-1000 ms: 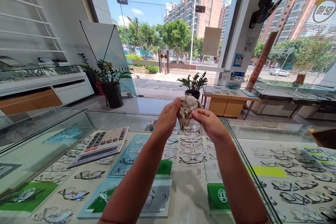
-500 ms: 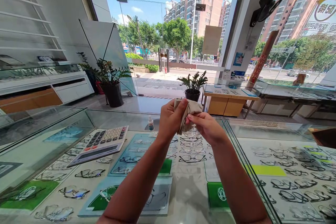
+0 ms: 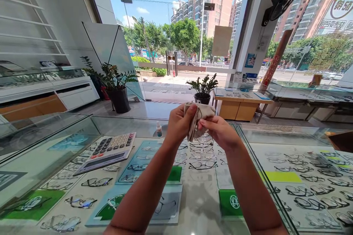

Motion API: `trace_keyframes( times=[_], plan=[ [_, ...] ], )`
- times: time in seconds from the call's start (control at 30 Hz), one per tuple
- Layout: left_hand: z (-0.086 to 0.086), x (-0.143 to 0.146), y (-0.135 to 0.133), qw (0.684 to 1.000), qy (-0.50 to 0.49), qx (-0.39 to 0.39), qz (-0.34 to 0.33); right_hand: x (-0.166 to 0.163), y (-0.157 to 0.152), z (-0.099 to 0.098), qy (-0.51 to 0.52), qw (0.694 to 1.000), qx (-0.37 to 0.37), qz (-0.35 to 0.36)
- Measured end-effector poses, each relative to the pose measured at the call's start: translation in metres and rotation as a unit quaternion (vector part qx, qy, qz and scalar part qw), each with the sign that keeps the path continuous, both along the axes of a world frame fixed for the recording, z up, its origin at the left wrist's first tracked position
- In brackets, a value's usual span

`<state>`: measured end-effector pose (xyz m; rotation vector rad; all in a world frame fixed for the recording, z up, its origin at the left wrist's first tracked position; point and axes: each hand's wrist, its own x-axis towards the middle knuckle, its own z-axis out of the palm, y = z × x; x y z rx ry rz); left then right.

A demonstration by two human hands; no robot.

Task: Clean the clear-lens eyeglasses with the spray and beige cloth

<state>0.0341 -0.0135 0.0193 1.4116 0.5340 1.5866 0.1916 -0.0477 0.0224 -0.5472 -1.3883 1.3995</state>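
Observation:
A crumpled beige cloth (image 3: 205, 111) is held up between both hands, above a glass display case (image 3: 202, 194). My left hand (image 3: 179, 123) is closed on its left side, thumb on top. My right hand (image 3: 219, 130) pinches the cloth's lower right part between thumb and fingers. Whether something is wrapped inside the folds cannot be made out. Below the hands, rows of eyeglasses (image 3: 203, 164) lie under the glass. A small spray bottle (image 3: 159, 130) stands just left of my left hand, and a large calculator (image 3: 109, 150) rests on the glass further left.
To the right is another glass case with eyeglasses (image 3: 307, 203) in it. Beyond the counter stand potted plants (image 3: 118, 97) and a wooden display table (image 3: 234, 110) before the glass front. A black fan (image 3: 282, 2) hangs on the pillar.
Both hands stay on the cloth in nearly the same place. Its folds have shifted a little, and my right hand has moved slightly right. The camera view has shifted slightly.

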Motion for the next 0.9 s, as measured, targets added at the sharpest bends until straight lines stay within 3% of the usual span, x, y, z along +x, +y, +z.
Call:
trace_keyframes(
  times=[0.13, 0.2, 0.27, 0.37, 0.43, 0.63, 0.77, 0.9],
  plan=[
    [0.006, -0.017, 0.008, 0.989, 0.044, -0.024, -0.139, 0.006, 0.005, -0.001, 0.015, 0.999, -0.030, -0.024],
    [0.007, -0.019, 0.009, 0.983, 0.052, -0.023, -0.172, 0.007, 0.009, -0.003, 0.028, 0.998, -0.046, -0.025],
    [0.005, -0.014, 0.008, 0.988, 0.044, -0.016, -0.150, 0.004, 0.010, -0.005, 0.035, 0.998, -0.043, -0.024],
    [0.000, -0.002, 0.005, 1.000, 0.007, -0.005, -0.022, -0.007, 0.008, -0.007, 0.016, 1.000, -0.020, -0.012],
    [-0.001, 0.001, 0.005, 0.999, -0.010, -0.015, 0.026, -0.013, 0.005, -0.007, -0.001, 1.000, -0.006, -0.011],
    [0.006, -0.013, 0.014, 0.982, -0.058, -0.103, -0.149, 0.004, 0.007, -0.001, 0.002, 0.997, 0.025, -0.078],
    [0.007, -0.015, 0.021, 0.957, -0.099, -0.177, -0.206, 0.024, 0.011, 0.001, 0.045, 0.992, 0.042, -0.109],
    [0.000, -0.010, 0.024, 0.949, -0.085, -0.191, -0.234, 0.027, 0.014, 0.001, 0.102, 0.988, 0.013, -0.119]
  ],
)
